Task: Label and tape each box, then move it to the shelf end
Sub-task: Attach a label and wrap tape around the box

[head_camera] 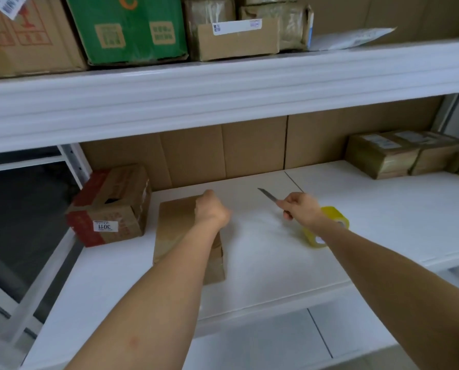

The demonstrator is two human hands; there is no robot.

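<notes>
The plain box (180, 233) lies on the shelf (276, 263) at centre-left of the frame, its long axis running toward the camera. The left hand (211, 209), fingers curled, rests on its far right corner. The right hand (300, 206), well right of the box, grips a knife (268, 196) pointing up-left, beside the tape roll (329, 228).
</notes>
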